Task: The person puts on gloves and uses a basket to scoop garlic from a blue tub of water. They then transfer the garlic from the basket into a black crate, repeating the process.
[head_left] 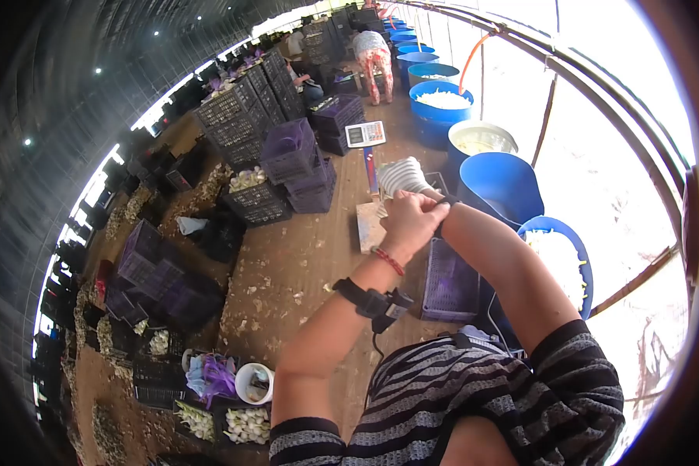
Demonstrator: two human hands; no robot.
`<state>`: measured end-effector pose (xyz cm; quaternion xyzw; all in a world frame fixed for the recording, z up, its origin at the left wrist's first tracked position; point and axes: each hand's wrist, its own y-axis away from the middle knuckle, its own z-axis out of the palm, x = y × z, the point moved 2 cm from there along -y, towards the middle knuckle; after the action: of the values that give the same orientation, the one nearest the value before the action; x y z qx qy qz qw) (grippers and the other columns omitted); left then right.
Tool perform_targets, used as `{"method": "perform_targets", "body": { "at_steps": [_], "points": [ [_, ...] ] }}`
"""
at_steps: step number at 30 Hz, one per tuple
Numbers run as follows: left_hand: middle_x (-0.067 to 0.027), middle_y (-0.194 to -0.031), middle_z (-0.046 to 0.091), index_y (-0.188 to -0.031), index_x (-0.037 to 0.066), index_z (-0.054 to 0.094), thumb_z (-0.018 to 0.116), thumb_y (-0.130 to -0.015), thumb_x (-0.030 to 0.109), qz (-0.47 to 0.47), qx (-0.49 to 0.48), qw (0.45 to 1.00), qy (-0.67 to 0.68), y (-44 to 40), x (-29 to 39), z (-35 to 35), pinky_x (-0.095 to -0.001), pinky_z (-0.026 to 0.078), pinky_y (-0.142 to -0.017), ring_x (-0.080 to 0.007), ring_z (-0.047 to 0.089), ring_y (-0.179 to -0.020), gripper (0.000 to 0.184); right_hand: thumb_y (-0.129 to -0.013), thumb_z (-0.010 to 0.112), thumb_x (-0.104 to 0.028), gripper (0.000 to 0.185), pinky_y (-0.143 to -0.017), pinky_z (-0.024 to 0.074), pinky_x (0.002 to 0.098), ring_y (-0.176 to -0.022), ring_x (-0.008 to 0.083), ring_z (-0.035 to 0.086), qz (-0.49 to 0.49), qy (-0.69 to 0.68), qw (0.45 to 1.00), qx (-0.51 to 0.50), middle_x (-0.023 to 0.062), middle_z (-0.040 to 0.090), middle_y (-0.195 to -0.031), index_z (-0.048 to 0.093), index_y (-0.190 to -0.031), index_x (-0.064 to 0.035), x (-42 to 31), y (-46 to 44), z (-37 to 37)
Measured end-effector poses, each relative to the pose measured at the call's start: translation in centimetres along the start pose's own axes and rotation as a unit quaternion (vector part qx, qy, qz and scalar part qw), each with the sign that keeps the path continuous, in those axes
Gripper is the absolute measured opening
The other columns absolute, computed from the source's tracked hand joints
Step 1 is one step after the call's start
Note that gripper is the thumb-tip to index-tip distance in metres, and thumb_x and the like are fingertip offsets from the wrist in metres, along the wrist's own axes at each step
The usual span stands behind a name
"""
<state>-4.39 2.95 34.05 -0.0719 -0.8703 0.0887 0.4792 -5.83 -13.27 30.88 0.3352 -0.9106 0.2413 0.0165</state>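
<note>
My left hand (408, 220) is bare, with a red bracelet at the wrist and a black strap with a small black device (380, 304) further up the forearm. Its fingers are closed in a pinch on a black wrist strap (446, 203) around my right wrist. My right hand (402, 177) wears a white and grey striped knit glove. How its fingers are bent is hard to make out, and my left hand covers part of it. A thin cable hangs from the device on my left arm.
Blue tubs (501, 186) line the right side, some holding white pieces. A purple crate (450, 279) stands below my arms. Ahead are a scale (365, 134) and stacked crates (289, 151). A white bucket (254, 384) stands lower left. Another person (373, 58) bends over further back.
</note>
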Motion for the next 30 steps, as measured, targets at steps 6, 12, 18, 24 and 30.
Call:
{"method": "perform_targets", "body": {
  "at_steps": [6,12,18,24,30],
  "points": [
    [-0.0151,-0.109,0.053,-0.084,0.001,0.069,0.073,-0.076,0.032,0.057,0.09,0.99,-0.09,1.1,3.0,0.9,-0.04,0.043,-0.095,-0.0283,0.047,-0.112,0.032,-0.074,0.068,-0.028,0.017,-0.054,0.0481,0.0403,-0.065,0.0235,0.067,0.073,-0.011,0.991,-0.116,0.0054,0.063,-0.065,0.064,-0.079,-0.0113,-2.3,2.1,-2.0],
    [-0.0098,-0.103,0.056,-0.102,0.002,0.058,0.065,-0.089,0.031,0.162,0.237,0.956,-0.061,3.9,1.7,-4.3,-0.0394,0.041,-0.089,-0.0232,0.051,-0.102,0.032,-0.087,0.058,-0.038,0.03,-0.076,0.0529,0.0418,-0.088,0.0331,0.066,0.274,-0.293,0.916,-0.025,0.016,0.069,-0.091,0.067,-0.098,-0.0114,0.4,-1.4,-7.3],
    [-0.0077,-0.127,0.046,-0.13,0.007,0.046,0.071,-0.085,0.023,0.017,0.184,0.964,0.194,7.6,-3.9,-2.4,-0.0371,0.033,-0.1,-0.0192,0.04,-0.118,0.054,-0.099,0.04,-0.035,0.028,-0.079,0.0472,0.0363,-0.081,0.0251,0.058,0.35,-0.815,0.449,-0.108,0.0021,0.061,-0.084,0.061,-0.1,-0.016,2.0,-2.4,-6.7],
    [-0.0103,-0.137,0.031,-0.14,0.005,0.03,0.084,-0.069,0.017,0.171,0.067,0.967,0.179,6.6,-3.3,0.3,-0.0415,0.025,-0.109,-0.0244,0.031,-0.127,0.09,-0.098,0.044,-0.044,0.039,-0.041,0.0304,0.0354,-0.042,0.0175,0.035,0.32,-0.907,0.256,-0.093,-0.0017,0.039,-0.051,0.05,-0.068,-0.0186,0.2,-1.3,-7.1],
    [-0.0103,-0.132,0.033,-0.133,0.004,0.038,0.082,-0.071,0.012,0.151,0.043,0.969,0.19,6.7,-3.2,1.2,-0.0395,0.03,-0.107,-0.0233,0.034,-0.124,0.077,-0.09,0.049,-0.056,0.048,-0.039,0.0278,0.0355,-0.04,0.0188,0.035,0.44,-0.871,0.208,-0.069,-0.0015,0.035,-0.046,0.045,-0.061,-0.0187,-0.3,1.1,-9.7]
  ]
}}
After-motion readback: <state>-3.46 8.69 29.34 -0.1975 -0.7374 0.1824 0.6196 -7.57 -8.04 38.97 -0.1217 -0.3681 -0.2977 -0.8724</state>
